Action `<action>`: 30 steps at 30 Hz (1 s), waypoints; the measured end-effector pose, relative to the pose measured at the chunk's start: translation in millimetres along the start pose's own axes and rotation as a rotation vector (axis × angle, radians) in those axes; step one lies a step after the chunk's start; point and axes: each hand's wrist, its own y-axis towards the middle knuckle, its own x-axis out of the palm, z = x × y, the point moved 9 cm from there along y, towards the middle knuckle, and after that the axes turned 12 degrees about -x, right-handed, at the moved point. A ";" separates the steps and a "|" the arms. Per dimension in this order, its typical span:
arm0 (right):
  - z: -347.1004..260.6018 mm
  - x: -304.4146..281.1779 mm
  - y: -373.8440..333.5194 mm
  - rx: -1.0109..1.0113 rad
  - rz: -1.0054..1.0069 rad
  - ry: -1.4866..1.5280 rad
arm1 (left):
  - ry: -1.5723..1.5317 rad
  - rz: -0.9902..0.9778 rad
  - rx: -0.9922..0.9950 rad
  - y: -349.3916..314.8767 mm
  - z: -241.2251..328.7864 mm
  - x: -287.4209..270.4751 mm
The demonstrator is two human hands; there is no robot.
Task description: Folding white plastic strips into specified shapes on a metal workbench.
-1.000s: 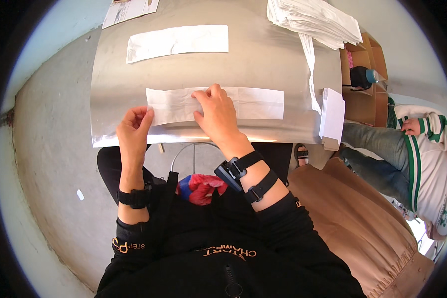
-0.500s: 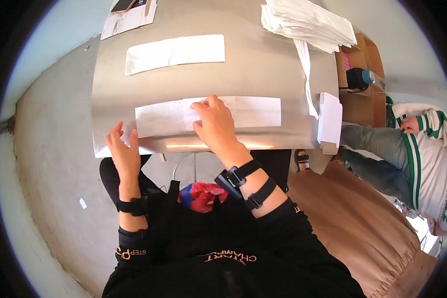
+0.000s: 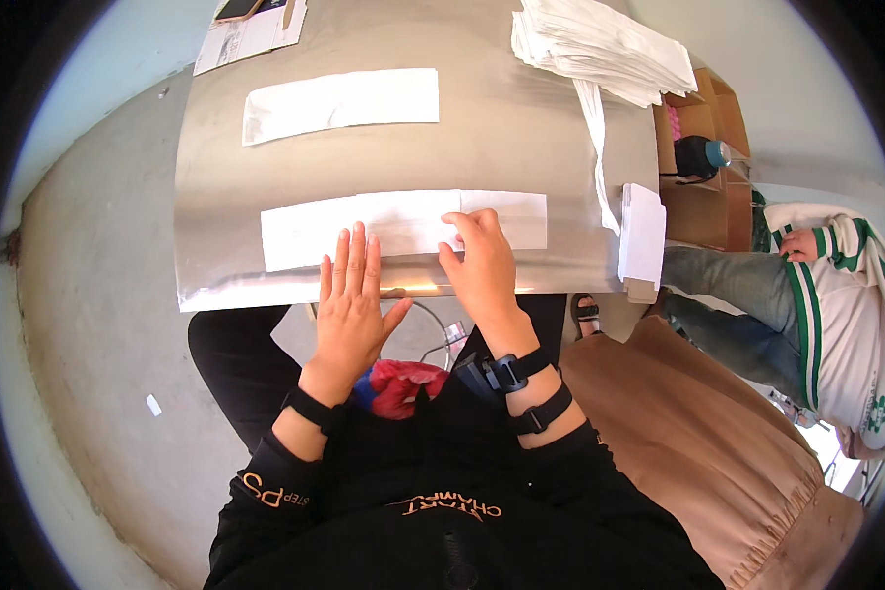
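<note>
A long white folded strip [image 3: 521, 218] lies crosswise near the front edge of the metal table [image 3: 364, 169]. On its middle part is a whiter flat rectangular piece [image 3: 403, 208]. My left hand [image 3: 352, 305] is laid flat with fingers stretched, its fingertips on the strip's lower middle. My right hand [image 3: 484, 258] is beside it, fingers bent and thumb apart, the fingertips by the right end of the whiter piece. Nothing is visibly gripped in it. Farther back lies a second white strip [image 3: 344, 106].
A pile of folded white sheets [image 3: 600, 49] with a hanging strap is at the far right. White cards [image 3: 641, 234] stand at the right edge. Beyond are a cardboard box [image 3: 728, 118], a dark bottle [image 3: 698, 157] and a seated person [image 3: 806, 295]. A phone [image 3: 238, 9] lies far left.
My left hand has moved right from beside the strip's left end and now lies flat on it. My right hand has slid right along the strip.
</note>
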 end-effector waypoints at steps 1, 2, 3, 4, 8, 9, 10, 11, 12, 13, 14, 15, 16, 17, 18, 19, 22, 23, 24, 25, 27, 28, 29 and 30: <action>0.1 -0.7 -2.1 0.000 0.001 -0.001 | 0.011 0.011 -0.003 1.5 -0.1 2.2; 5.2 -3.6 -4.9 0.056 0.008 -0.029 | 0.008 0.011 0.001 2.3 -1.2 5.8; 11.0 -6.4 -7.3 0.113 0.015 -0.055 | 0.005 -0.006 0.007 2.9 -4.9 10.2; 14.0 -7.6 -8.1 0.115 0.017 -0.058 | 0.004 -0.022 0.012 3.6 -8.0 14.0; 19.7 -18.2 -11.1 0.077 0.090 -0.113 | 0.024 -0.018 0.026 5.1 -12.8 17.4; 20.3 -18.4 -11.2 0.069 0.086 -0.122 | 0.051 -0.027 0.026 5.6 -13.1 18.6; 21.7 -18.4 -10.9 0.072 0.087 -0.122 | 0.077 -0.036 0.025 5.9 -13.4 19.9; 22.2 -16.8 -9.8 0.065 0.073 -0.114 | 0.079 -0.038 0.027 5.9 -13.7 20.4; 22.1 -15.2 -9.4 0.057 0.059 -0.106 | 0.088 -0.031 0.029 5.9 -14.1 20.2; 22.2 -15.3 -9.7 0.060 0.060 -0.105 | 0.097 -0.023 0.031 5.8 -14.0 20.0; 23.0 -15.3 -9.8 0.068 0.059 -0.104 | 0.097 -0.024 0.033 6.0 -13.2 20.6; 23.8 -15.4 -9.9 0.077 0.058 -0.102 | 0.100 -0.024 0.029 6.0 -12.7 21.2; 24.0 -15.9 -9.9 0.077 0.059 -0.103 | 0.103 -0.024 0.025 6.2 -12.4 21.7; 23.6 -16.2 -9.9 0.080 0.058 -0.110 | 0.104 -0.024 0.025 6.2 -12.3 21.4; 23.3 -16.5 -9.8 0.082 0.056 -0.119 | 0.102 -0.027 0.019 6.4 -12.9 21.3; 22.9 -16.5 -9.7 0.082 0.057 -0.118 | 0.100 -0.029 0.013 6.5 -13.5 21.3; 23.7 -15.5 -10.4 0.084 0.056 -0.108 | 0.092 -0.016 0.019 5.6 -15.2 22.4; 23.7 -15.8 -10.4 0.085 0.060 -0.109 | 0.092 -0.015 0.019 5.7 -15.3 22.3; 23.8 -16.2 -10.5 0.085 0.063 -0.110 | 0.095 -0.016 0.022 5.8 -15.0 22.3; 23.8 -16.6 -10.5 0.084 0.064 -0.109 | 0.098 -0.018 0.025 5.7 -14.5 22.4; 24.3 -17.8 -9.7 0.094 0.064 -0.102 | 0.101 -0.011 0.030 6.3 -13.2 20.6; 24.3 -18.5 -9.7 0.094 0.066 -0.100 | 0.102 -0.006 0.035 6.5 -12.1 19.5; 23.9 -17.0 -9.7 0.094 0.062 -0.104 | 0.097 -0.004 0.032 6.1 -13.8 20.6; 23.6 -15.6 -9.7 0.094 0.058 -0.109 | 0.094 -0.002 0.031 5.7 -15.4 21.7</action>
